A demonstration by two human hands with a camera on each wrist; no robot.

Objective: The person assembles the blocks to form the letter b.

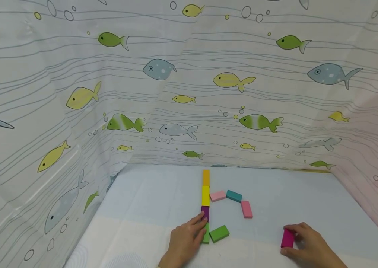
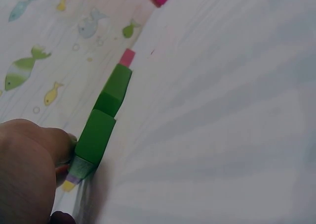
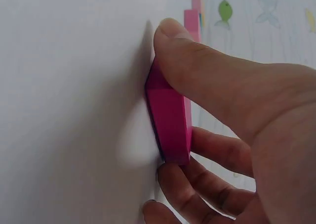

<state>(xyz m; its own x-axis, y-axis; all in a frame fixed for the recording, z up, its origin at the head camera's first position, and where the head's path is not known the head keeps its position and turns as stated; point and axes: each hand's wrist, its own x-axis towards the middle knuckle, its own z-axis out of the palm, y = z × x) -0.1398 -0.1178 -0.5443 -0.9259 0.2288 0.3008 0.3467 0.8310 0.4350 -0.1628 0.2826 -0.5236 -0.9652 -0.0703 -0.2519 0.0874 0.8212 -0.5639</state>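
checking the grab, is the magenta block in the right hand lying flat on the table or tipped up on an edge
Tipped up on an edge. The magenta block stands on its narrow side, pinched between thumb and fingers of the right hand; the head view shows it upright on the table.

A table closed in by fish curtains

A pale blue and white cloth is spread flat over the table. The table is shut in on three sides by a white curtain, which is hung at the back, the left and the right. Thin grey wavy lines, bubbles and many little fish are printed on it: green ones, yellow ones and grey-blue ones. Folds are seen in the curtain at the two back corners. Everything is lit softly and evenly, and a faint pink tint is seen on the right side.
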